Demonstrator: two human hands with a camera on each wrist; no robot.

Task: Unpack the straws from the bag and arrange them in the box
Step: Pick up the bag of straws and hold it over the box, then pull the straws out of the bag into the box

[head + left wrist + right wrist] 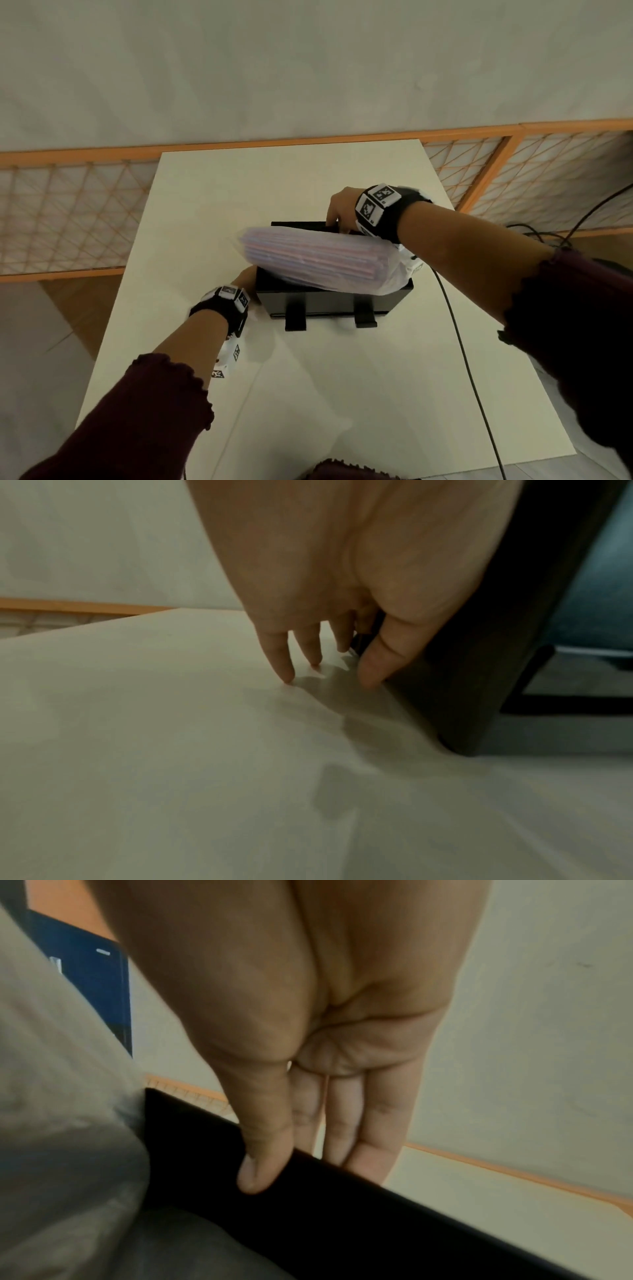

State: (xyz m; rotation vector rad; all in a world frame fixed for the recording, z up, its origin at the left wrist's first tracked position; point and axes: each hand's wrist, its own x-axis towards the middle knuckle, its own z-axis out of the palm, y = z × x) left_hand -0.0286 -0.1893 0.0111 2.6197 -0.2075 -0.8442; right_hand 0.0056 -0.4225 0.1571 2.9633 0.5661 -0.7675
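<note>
A black open-topped box (329,301) stands mid-table. Across its top lies a clear plastic bag (315,260) filled with pink and purple straws, tilted, its loose end hanging over the right corner. My right hand (339,212) pinches the box's far wall (377,1231), thumb inside and fingers (363,1150) outside; the bag (61,1123) lies just left of it. My left hand (246,281) is at the box's near left corner. Its straight fingers (284,658) point down onto the table, and the thumb rests against the box's side (462,669).
The white table (308,394) stretches bare toward me and behind the box. A black cable (459,335) runs across its right side. Two black brackets (294,318) jut from the box's front. An orange lattice rail (68,212) borders the far side.
</note>
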